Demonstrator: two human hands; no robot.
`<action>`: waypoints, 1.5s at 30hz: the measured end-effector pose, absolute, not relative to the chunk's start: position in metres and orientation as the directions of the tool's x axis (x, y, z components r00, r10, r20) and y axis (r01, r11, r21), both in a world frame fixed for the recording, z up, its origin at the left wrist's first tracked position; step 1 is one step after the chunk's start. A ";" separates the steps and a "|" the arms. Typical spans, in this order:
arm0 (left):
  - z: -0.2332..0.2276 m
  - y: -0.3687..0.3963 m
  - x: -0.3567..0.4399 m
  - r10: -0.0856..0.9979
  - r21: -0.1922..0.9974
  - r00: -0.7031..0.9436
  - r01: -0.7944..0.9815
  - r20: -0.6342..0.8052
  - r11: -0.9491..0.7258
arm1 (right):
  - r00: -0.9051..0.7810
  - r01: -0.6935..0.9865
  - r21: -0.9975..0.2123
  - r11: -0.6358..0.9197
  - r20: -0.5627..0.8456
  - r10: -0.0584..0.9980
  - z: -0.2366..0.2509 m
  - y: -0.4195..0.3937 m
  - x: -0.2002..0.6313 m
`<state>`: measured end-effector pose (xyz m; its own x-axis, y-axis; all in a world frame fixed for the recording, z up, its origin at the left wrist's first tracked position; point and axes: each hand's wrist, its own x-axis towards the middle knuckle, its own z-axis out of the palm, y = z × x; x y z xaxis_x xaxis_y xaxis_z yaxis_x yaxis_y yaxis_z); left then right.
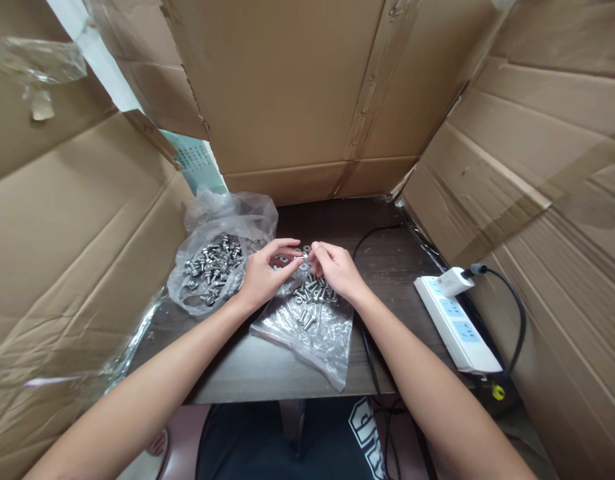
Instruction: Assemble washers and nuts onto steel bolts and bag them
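Between cardboard walls (287, 87), both hands (261, 273) (336, 268) work over a dark table (387, 267).

Two bare forearms come in from the bottom corners, no sleeves visible, no watch, rings or bracelets on either wrist. Left hand (261, 277) and right hand (337, 269) both ungloved, nails short and plain. Below the arms, a black garment (287, 437) covers the lap, with a bold white printed letter or logo, partly cut off, too cropped to read
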<state>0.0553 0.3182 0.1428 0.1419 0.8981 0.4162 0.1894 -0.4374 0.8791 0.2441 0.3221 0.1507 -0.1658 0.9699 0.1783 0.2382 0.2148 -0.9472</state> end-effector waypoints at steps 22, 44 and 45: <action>0.143 0.319 0.055 0.899 0.873 0.140 0.215 0.415 -0.437 | -0.294 0.040 -0.988 0.152 0.134 0.946 0.153 0.320 0.239; 0.143 0.318 0.056 0.886 0.868 0.165 0.186 0.434 -0.460 | -0.240 0.255 -0.940 0.225 0.164 0.957 0.148 0.319 0.240; 0.143 0.318 0.056 0.885 0.867 0.167 0.187 0.436 -0.462 | -0.215 0.270 -0.936 0.228 0.172 0.961 0.148 0.319 0.239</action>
<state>0.0557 0.3180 0.1434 0.1669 0.8845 0.4356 0.1871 -0.4622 0.8668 0.2392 0.3192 0.1484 -0.2148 0.9614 0.1721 0.2701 0.2278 -0.9355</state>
